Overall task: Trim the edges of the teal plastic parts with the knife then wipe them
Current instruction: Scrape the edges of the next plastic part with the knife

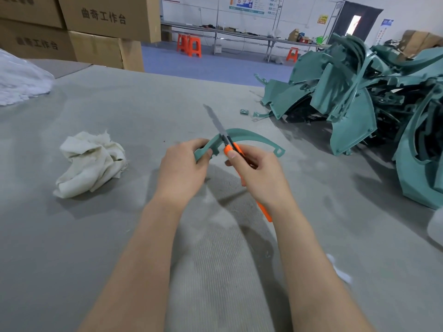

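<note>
My left hand grips the left end of a thin curved teal plastic part, which arcs to the right above the table. My right hand holds an orange utility knife. Its long blade points up and away, and lies against the part's edge near my left thumb. The knife's handle end sticks out below my right wrist. A crumpled off-white cloth lies on the table to the left of my hands.
A large heap of teal plastic parts fills the right side of the grey felt-covered table. A small teal scrap lies near it. White material sits far left, cardboard boxes behind it.
</note>
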`<state>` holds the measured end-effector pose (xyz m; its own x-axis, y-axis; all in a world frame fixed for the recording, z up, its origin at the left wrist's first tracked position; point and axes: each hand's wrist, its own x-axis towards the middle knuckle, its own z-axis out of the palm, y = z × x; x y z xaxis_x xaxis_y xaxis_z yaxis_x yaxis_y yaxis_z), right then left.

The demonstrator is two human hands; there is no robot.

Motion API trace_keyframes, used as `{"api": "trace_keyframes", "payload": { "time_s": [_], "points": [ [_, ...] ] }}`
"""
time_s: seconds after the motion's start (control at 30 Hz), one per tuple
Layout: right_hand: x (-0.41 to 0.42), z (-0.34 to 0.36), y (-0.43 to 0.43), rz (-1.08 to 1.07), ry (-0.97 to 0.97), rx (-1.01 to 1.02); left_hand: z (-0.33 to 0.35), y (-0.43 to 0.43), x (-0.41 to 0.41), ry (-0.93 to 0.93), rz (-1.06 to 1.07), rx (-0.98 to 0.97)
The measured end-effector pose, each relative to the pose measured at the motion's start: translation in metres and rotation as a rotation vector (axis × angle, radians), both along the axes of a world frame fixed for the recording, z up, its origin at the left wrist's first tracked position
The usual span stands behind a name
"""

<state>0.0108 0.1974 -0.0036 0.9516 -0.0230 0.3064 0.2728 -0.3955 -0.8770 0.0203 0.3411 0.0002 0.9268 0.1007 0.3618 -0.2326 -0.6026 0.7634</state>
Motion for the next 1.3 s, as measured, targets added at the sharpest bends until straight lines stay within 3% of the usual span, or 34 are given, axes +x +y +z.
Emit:
{"api": "trace_keyframes", "payload": {
  "time_s": [0.3, 0.57, 1.3],
  "points": [
    [-0.01, 0.008, -0.001, 0.194, 0.035, 0.101, -0.001, 0.0, 0.0, -0.028, 0.016, -0.051],
    [0.003, -0.004, -0.021, -0.141, 0.053, 0.051, -0.005, -0.002, 0.001, -0.004, 0.009, -0.058],
    [-0.013, 0.012, -0.004, 0.145, 0.046, -0.024, 0.002, -0.003, -0.001, 0.043, 0.039, -0.14]
  ]
}}
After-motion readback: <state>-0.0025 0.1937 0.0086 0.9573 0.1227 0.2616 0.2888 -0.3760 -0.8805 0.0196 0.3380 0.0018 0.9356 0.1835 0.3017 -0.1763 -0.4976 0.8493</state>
